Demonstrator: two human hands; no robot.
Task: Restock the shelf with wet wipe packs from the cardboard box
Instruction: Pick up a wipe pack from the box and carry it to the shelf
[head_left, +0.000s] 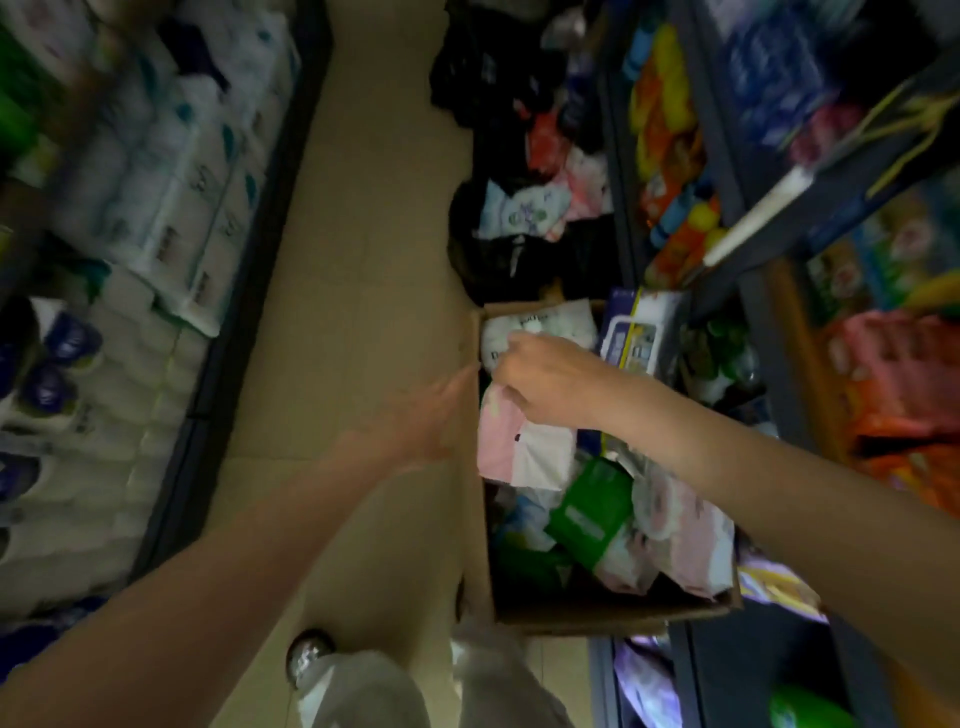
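While the right hand (545, 379) pinches a white wet wipe pack (540, 332) at the far end of the cardboard box (472, 519), the blurred left hand (421, 415) hangs spread, empty, beside it. Soft, light, probably slippery; grip its edge. Under the wrist, pink pack (506, 447) and green pack (592, 509) crowd it.

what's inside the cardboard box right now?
Cardboard box holds loose soft packs: white pack at the far end, pink-white pack, green pack. Right hand covers part; lower layers and bottom hidden.

Two bare forearms, no sleeves in view, hands bare, light grey trousers (363, 691) below
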